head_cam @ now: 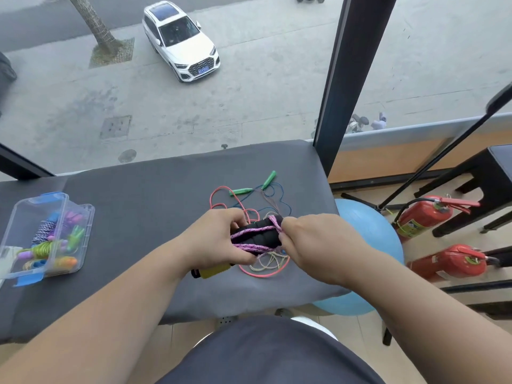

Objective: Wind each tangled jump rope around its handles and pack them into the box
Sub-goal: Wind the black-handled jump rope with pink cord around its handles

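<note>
Above the grey cloth-covered surface (152,195), near its right edge, the left hand (219,241) grips one end of two black foam handles (261,225), whose long axis runs left to right. The right hand (313,242) pinches the pink braided rope (249,248) at the other end. The clear plastic box (83,207) sits by the left edge, nearer the left hand.

White SUV (181,40) outside below the glass, tree trunk (94,20) to its left; indoors, blue exercise ball (368,225) just beside grey-covered table (138,195), red fire extinguisher (424,216) on floor at right w/ second extinguisher (454,263) nearer
</note>
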A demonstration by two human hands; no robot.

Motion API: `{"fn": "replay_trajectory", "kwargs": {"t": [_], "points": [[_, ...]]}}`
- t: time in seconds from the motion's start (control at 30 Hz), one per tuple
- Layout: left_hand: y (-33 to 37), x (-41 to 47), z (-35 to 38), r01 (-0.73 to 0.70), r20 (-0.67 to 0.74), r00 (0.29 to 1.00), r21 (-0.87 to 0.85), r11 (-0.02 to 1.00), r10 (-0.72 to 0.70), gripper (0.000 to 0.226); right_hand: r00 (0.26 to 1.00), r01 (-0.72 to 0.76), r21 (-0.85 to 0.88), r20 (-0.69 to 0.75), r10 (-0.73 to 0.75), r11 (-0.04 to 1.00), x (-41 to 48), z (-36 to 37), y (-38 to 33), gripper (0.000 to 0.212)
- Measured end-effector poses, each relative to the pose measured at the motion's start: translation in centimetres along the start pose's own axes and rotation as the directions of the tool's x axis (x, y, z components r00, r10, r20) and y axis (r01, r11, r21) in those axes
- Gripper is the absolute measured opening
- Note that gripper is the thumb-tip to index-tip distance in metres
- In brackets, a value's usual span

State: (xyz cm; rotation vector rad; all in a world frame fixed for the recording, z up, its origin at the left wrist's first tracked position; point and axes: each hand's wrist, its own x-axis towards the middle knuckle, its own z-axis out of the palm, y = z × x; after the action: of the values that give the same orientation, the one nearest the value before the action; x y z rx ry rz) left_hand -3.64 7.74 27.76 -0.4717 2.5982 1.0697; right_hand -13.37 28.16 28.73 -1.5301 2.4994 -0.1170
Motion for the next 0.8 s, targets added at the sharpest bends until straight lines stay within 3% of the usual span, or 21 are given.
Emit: {"fn": "replay_trajectory", "kwargs": {"t": [0.1, 0.23, 0.33, 0.47, 0.53, 0.63, 0.8], "points": [[0.0, -0.2, 0.4, 0.020, -0.047, 0.999, -0.131, 0.991, -0.027, 0.038, 0.996, -0.088, 0.118, -0.022, 0.091, 0.989, -0.9, 0.5, 0.0, 0.030], [0.4, -0.5, 0.3, 0.054, -0.121, 0.988, -0.339, 0.939, -0.100, 0.042, 0.994, -0.091, 0.237, -0.038, 0.103, 0.967, -2.3, 1.9, -0.1, 0.030], [1.2, -1.0, -0.2, 0.032, -0.059, 0.996, -0.457, 0.889, -0.066, 0.042, 0.992, -0.119, 0.319, -0.006, 0.128, 0.940, -2.8, 3.0, 0.8, 0.027], [2.2, -1.6, -0.3, -0.013, 0.050, 0.997, -0.599, 0.801, 0.053, 0.038, 0.998, -0.062, 0.354, 0.052, 0.047, 0.933, -2.2, 3.7, 1.7, 0.029], [2.6, -1.7, -0.3, -0.045, 0.152, 0.978, -0.510, 0.859, 0.141, 0.038, 0.992, -0.014, 0.309, 0.126, -0.027, 0.951, -1.6, 3.5, 2.4, 0.023], [3.0, -1.7, -0.5, -0.155, 0.262, 0.944, -0.185, 0.970, 0.201, 0.039, 0.965, 0.066, 0.232, 0.234, -0.122, 0.970, 0.3, 2.2, 3.7, 0.014], [2.7, -1.0, -0.9, -0.187, 0.288, 0.946, 0.109, 0.976, 0.149, 0.040, 0.932, 0.156, 0.032, 0.327, -0.158, 0.987, 4.1, -0.2, 3.7, 0.017]]}}
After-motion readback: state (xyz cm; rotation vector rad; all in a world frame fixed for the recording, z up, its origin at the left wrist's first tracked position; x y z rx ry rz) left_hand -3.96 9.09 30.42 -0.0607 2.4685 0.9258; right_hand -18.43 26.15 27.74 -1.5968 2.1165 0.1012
